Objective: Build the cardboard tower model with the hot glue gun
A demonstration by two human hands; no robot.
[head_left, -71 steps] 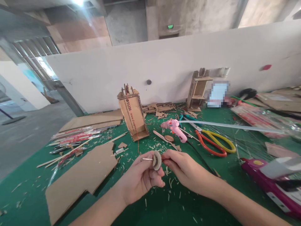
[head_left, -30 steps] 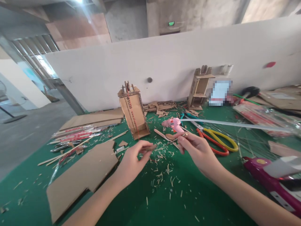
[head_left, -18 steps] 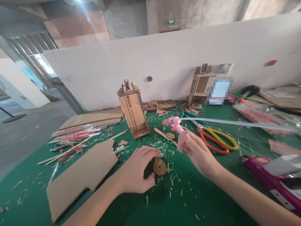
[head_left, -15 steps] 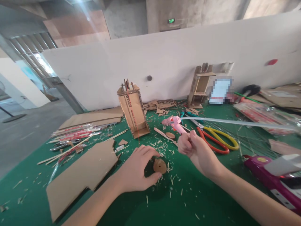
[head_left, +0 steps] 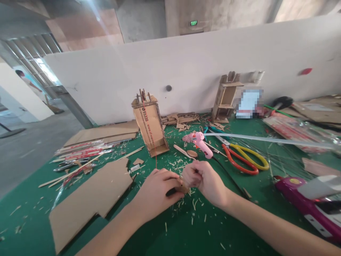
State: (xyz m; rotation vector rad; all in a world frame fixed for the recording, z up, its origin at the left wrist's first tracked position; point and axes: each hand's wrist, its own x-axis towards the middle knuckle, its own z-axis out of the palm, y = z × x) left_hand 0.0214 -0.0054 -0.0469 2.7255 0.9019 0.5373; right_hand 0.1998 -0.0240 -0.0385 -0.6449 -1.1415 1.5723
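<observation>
Left hand (head_left: 157, 190): thumb and fingertips closed around the edge of a small cardboard disc (head_left: 184, 187), just above the surface (head_left: 186, 238)
Right hand (head_left: 204, 179): curled into a fist close against the disc; whether it grips anything is hidden
Cardboard disc: between the two hands, partly covered by fingers
Shavings: pale curls (head_left: 195, 203) strewn over the green surface around the hands
Cardboard sheet (head_left: 93, 199): flat, left of the left hand, with a notched edge
Magenta device (head_left: 295, 188): at the right edge, partly cut off
Scissors (head_left: 239, 146): red and yellow handles, lying right of the hands
Glue gun (head_left: 201, 144): pink, on its side beyond the right hand, with a long translucent glue stick (head_left: 255, 138) extending from its back
Cardboard oval (head_left: 191, 153): near the glue gun's handle
Printed cardboard stand (head_left: 149, 124): tilted, marked 95338, red string (head_left: 156, 160) running down its front
Wrapped sticks (head_left: 87, 149): in clear plastic, far left of the stand
Second cardboard stand (head_left: 226, 97): upright near the white partition (head_left: 128, 71)
Exit sign (head_left: 193, 23): lit green, beyond the partition
Person (head_left: 28, 82): far left background, partly hidden
</observation>
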